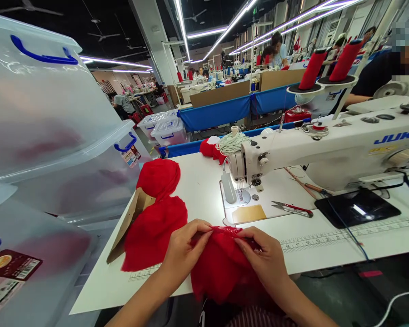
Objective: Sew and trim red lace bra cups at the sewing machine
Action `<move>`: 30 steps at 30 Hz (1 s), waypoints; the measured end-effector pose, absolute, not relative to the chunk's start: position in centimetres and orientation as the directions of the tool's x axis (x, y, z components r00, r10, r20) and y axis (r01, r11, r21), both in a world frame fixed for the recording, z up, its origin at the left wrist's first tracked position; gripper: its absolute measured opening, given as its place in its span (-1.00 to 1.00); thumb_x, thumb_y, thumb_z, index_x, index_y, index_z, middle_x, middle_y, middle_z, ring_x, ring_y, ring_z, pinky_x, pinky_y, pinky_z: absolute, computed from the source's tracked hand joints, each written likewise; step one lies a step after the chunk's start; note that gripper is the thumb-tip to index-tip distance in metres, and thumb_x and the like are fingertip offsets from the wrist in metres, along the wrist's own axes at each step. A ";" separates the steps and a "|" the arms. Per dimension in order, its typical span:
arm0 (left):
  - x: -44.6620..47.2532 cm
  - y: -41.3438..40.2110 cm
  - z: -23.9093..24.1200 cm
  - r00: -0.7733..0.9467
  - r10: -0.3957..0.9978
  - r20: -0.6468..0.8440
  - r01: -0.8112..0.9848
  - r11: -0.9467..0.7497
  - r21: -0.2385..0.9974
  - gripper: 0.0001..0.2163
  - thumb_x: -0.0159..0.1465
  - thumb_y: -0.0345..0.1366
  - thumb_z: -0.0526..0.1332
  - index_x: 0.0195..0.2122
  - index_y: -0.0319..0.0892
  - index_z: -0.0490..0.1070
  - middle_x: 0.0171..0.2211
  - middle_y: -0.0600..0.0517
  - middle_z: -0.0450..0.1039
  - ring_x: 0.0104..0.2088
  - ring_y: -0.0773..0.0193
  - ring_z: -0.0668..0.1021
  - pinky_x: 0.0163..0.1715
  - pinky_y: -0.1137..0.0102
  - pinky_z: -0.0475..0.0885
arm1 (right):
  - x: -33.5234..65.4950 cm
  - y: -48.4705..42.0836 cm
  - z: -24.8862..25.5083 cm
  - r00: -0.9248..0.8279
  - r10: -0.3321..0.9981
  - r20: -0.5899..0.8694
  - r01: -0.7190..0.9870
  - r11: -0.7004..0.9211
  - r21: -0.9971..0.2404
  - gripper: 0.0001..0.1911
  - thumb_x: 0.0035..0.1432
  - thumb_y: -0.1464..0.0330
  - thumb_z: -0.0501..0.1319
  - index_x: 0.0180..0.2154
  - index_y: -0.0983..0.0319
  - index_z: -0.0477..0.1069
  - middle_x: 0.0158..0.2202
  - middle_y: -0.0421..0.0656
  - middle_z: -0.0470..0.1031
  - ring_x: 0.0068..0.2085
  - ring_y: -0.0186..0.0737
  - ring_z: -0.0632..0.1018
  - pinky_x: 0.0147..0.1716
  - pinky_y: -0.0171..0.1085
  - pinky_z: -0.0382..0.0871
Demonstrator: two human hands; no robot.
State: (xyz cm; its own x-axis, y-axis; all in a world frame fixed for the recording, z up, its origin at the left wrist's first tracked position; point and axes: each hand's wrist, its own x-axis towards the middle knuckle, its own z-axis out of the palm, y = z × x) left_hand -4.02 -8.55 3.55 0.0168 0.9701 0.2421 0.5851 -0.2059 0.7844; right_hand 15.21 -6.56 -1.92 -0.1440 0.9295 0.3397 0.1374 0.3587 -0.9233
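Between my two hands hangs a piece of red fabric (214,268), its lacy top edge stretched from one hand to the other. My left hand (187,247) pinches one end of that edge between thumb and fingers. At the other end, my right hand (264,254) grips the edge the same way. The lower part of the fabric drapes over the table's front edge. Just beyond my hands stands a white sewing machine (286,150), its needle area lit. To the left lie red fabric pieces (157,231), partly against a brown cardboard piece (122,231).
Thread snips (293,209) and a black tablet (357,207) lie on the white table (197,181) at the right. Stacked clear plastic boxes (54,113) crowd the left side. Two red thread cones (312,70) stand behind the machine. A co-worker (375,75) sits at the far right.
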 end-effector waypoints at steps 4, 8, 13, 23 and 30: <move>-3.9 -8.9 3.2 -0.007 0.966 0.260 0.567 -0.210 0.796 -0.93 0.20 -0.30 0.17 -0.43 -0.09 0.40 -0.37 0.01 0.54 -0.36 0.24 0.56 -0.37 0.40 0.43 | 15.3 -6.8 -1.9 -0.093 0.950 0.299 0.158 0.310 -0.937 -0.85 0.07 0.30 0.28 -0.50 0.18 0.42 -0.55 -0.23 0.50 -0.52 -0.25 0.48 -0.51 -0.33 0.33; -4.0 -8.9 3.2 -0.027 0.989 0.148 0.446 -0.121 0.887 -0.91 0.17 -0.27 0.19 -0.46 -0.11 0.39 -0.35 0.00 0.54 -0.36 0.25 0.56 -0.38 0.41 0.44 | 15.6 -6.7 -1.6 -0.133 0.951 0.278 0.128 0.295 -0.947 -0.86 0.16 0.31 0.18 -0.40 0.18 0.46 -0.46 -0.19 0.55 -0.43 -0.22 0.53 -0.42 -0.33 0.38; -4.1 -8.7 2.9 -0.078 0.997 0.026 0.331 0.002 0.944 -0.87 0.10 -0.21 0.26 -0.47 -0.13 0.39 -0.41 0.03 0.51 -0.41 0.29 0.51 -0.40 0.42 0.40 | 15.7 -6.8 -1.6 -0.113 0.977 0.179 0.106 0.191 -0.976 -0.78 0.17 0.22 0.18 -0.46 0.19 0.40 -0.53 -0.19 0.48 -0.50 -0.24 0.46 -0.51 -0.33 0.32; -4.2 -8.4 2.7 -0.114 0.980 -0.163 0.107 0.175 0.979 -0.70 0.02 -0.05 0.36 -0.45 -0.18 0.40 -0.48 0.07 0.46 -0.43 0.32 0.47 -0.39 0.43 0.37 | 15.8 -6.7 -1.7 -0.174 0.985 0.018 -0.107 -0.001 -0.994 -0.70 0.09 0.11 0.26 -0.28 0.18 0.35 -0.49 -0.21 0.45 -0.45 -0.26 0.47 -0.46 -0.33 0.34; -2.4 -8.7 7.5 0.307 0.951 -0.046 0.325 -0.060 0.944 -0.89 0.24 -0.26 0.18 -0.38 -0.14 0.44 -0.35 0.04 0.47 -0.31 0.28 0.50 -0.30 0.41 0.38 | 17.0 -6.6 2.7 -0.619 0.785 0.030 -0.047 0.002 -0.999 -0.62 0.04 0.14 0.30 -0.12 0.15 0.42 -0.35 -0.21 0.48 -0.43 -0.29 0.43 -0.47 -0.35 0.31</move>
State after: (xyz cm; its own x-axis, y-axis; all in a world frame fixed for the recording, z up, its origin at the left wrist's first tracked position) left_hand -2.43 -8.66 7.53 0.3073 0.9505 -0.0456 0.3251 -0.0598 0.9438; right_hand 17.02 -6.64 2.72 -0.6187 0.7850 0.0304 -0.0466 0.0019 -0.9989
